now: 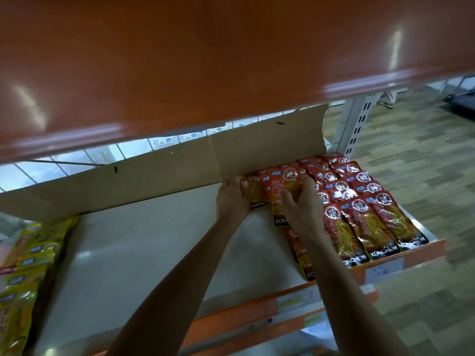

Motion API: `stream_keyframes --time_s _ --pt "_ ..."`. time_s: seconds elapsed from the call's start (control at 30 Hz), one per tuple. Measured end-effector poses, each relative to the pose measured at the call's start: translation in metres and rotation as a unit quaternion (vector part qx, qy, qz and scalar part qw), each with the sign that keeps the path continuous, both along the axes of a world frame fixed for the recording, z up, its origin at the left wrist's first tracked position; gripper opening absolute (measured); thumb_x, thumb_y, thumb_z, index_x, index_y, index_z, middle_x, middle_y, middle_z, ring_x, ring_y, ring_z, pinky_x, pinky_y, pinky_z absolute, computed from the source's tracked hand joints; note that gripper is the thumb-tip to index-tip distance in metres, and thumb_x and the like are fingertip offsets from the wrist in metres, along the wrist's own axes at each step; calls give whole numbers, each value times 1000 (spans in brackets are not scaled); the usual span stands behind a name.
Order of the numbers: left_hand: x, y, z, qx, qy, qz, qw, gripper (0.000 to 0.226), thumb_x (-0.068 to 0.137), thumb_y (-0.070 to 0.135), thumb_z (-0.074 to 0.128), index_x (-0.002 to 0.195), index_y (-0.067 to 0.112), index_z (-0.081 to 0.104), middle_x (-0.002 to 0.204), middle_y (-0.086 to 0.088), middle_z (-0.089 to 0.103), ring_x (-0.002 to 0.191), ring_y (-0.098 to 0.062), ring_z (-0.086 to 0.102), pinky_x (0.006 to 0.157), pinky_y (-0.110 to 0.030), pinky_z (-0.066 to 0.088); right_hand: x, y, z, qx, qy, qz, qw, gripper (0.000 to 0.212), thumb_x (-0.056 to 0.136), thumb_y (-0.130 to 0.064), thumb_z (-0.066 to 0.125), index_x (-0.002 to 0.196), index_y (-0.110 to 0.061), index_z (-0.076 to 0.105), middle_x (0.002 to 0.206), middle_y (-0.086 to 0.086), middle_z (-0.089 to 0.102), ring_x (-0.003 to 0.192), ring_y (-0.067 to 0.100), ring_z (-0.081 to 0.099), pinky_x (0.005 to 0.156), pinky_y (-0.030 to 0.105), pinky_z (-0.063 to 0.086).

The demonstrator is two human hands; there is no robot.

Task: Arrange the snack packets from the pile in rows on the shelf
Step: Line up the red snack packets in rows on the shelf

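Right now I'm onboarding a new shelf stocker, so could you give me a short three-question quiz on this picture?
1. True or false: the rows of red packets lie at the left end of the shelf.
2. What stands along the back of the shelf? A) a wire basket B) a cardboard sheet C) a glass door
3. Fill in: the left hand and the right hand both grip ____ packets, close to the cardboard sheet.
Key: 1 false, they lie at the right end; 2 B; 3 red.
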State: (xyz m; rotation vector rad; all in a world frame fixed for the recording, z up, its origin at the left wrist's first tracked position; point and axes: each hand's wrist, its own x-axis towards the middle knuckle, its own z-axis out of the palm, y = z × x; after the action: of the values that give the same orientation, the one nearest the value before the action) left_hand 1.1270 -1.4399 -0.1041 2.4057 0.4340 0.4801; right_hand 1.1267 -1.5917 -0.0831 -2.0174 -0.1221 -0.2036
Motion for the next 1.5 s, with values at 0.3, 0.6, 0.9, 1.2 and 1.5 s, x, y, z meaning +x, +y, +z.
stream_keyframes --time_s 0.3,0.6,0.9,1.2,1.5 --pt "-29 -9 1 -337 -27 -69 939 33 89 19 62 122 25 65 101 7 72 93 -10 69 87 -38 57 -5 19 -2 -54 -37 45 997 38 92 -17 58 129 -9 50 104 4 62 89 17 56 71 21 35" --pt "-35 16 -11 -250 11 48 967 34 86 21 66 120 26 64 106 1 72 92 -10 66 86 -28 52 -7 4 -9 -159 -58 1 986 41 90 -12 56 131 -8 54 131 10 56 123 26 47 100 33 36" --pt "-20 -4 -7 -232 32 47 971 42 88 22 66 129 18 57 117 -2 68 103 -15 64 92 -33 52 -9 0 -12 -207 -25 20 978 40 93 -14 52 133 -8 53 138 8 52 134 24 39 112 39 30" --pt "-16 -12 -2 -139 40 39 989 38 88 22 67 125 16 60 110 -4 70 97 -17 66 90 -35 52 -7 -1 -11 -203 -20 22 979 36 91 -12 54 126 -6 57 129 9 58 123 24 47 105 37 37" --pt "-19 -4 1 -66 63 27 995 40 91 30 63 127 16 58 118 -5 64 104 -19 62 87 -30 47 -12 10 -5 -199 -29 24 979 43 90 -10 53 133 -10 53 138 6 52 131 22 41 109 36 33"
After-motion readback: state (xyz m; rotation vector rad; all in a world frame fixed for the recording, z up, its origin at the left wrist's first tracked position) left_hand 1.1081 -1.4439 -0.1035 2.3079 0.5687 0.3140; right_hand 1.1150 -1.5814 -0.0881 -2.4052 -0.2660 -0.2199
